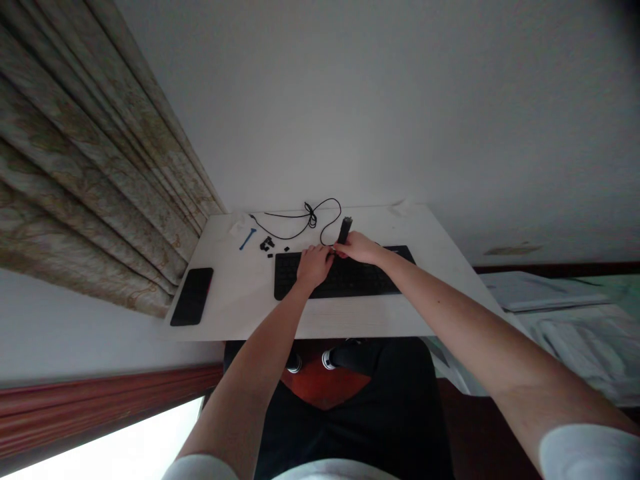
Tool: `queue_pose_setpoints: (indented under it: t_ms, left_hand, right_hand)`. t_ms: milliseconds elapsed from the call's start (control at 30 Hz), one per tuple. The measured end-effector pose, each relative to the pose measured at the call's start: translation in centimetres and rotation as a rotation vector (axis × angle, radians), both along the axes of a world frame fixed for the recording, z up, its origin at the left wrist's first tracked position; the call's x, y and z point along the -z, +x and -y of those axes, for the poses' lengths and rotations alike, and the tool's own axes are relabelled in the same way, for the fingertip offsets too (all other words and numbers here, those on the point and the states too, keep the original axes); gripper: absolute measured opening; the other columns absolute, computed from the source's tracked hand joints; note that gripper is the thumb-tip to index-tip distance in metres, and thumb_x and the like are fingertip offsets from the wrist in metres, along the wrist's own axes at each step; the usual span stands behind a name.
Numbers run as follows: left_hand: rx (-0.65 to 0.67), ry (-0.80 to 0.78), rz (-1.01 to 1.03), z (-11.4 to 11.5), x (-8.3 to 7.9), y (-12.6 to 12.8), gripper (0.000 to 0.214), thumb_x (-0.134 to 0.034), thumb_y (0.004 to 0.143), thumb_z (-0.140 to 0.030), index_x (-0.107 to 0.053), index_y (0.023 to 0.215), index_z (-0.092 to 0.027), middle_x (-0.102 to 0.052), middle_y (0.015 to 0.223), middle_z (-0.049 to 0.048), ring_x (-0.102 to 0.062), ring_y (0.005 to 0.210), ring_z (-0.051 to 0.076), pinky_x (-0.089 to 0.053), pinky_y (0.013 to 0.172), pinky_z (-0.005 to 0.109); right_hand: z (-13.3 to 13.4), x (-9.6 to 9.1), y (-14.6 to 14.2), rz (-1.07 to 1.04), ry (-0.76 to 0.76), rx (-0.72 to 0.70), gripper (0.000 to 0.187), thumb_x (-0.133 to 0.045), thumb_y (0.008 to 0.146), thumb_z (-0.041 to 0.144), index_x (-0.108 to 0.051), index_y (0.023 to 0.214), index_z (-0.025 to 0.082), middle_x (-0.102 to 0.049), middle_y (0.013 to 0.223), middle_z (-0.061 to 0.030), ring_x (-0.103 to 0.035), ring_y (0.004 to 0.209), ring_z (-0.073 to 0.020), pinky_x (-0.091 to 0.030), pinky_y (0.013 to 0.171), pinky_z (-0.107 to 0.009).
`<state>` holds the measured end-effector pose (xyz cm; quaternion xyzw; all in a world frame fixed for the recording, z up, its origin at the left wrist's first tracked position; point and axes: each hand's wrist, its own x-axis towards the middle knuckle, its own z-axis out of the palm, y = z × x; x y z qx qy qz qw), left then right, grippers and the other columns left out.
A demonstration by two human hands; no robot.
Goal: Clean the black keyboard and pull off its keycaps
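Observation:
A black keyboard point(360, 283) lies on the white table, partly covered by my hands and forearms. My left hand point(315, 264) rests palm down on its upper middle part, the fingers lying over the keys toward the back edge. Close beside it, my right hand point(357, 248) is closed around a black stick-like tool point(345, 229). The tool tilts up and away, with a wider upper end. Its lower end is hidden by my fingers at the keyboard's back edge, so I cannot tell what it touches.
Several loose black keycaps point(267, 244) and a blue plastic tool point(247, 239) lie left of the keyboard's back edge. A black cable point(295, 233) loops behind it. A dark phone point(193, 297) is at the table's left end. A patterned curtain point(100, 153) hangs at left; the wall stands behind.

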<state>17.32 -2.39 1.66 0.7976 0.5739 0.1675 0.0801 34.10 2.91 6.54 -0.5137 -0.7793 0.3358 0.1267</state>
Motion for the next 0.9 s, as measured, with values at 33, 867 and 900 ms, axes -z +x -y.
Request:
queue_pose_setpoints:
  t_ms: [33,867,900]
  left_hand:
    - [0.000,-0.001,-0.003,0.0,0.0,0.0,0.025,-0.043,0.102,-0.031,-0.063,0.115,-0.022,-0.068,0.116,0.0098,-0.058,0.112,0.027,-0.042,0.096,0.042]
    - [0.005,0.002,0.017,-0.1,0.2,0.0,0.027,-0.042,0.102,-0.031,-0.063,0.117,-0.022,-0.068,0.116,0.0099,-0.057,0.113,0.028,-0.043,0.096,0.043]
    - [0.006,-0.001,0.016,-0.1,0.1,0.0,0.027,-0.042,0.102,-0.031,-0.063,0.117,-0.021,-0.068,0.117,0.0099,-0.057,0.113,0.028,-0.043,0.096,0.043]
  right_hand:
    - [-0.1,-0.1,-0.1,0.007,0.000,-0.007,0.028,-0.057,0.091,0.025,-0.066,0.067,0.016,-0.070,0.067,-0.0065,-0.064,0.062,-0.0172,-0.045,0.061,-0.026]
    - [1.0,-1.0,-1.1,0.152,0.172,0.017,0.027,-0.062,0.087,0.027,-0.067,0.062,0.017,-0.068,0.065,-0.0085,-0.063,0.063,-0.0187,-0.042,0.057,-0.027]
    - [1.0,-1.1,-1.1,0.149,0.170,0.025,0.027,-0.062,0.088,0.027,-0.067,0.062,0.017,-0.068,0.064,-0.0083,-0.063,0.062,-0.0187,-0.042,0.057,-0.026]
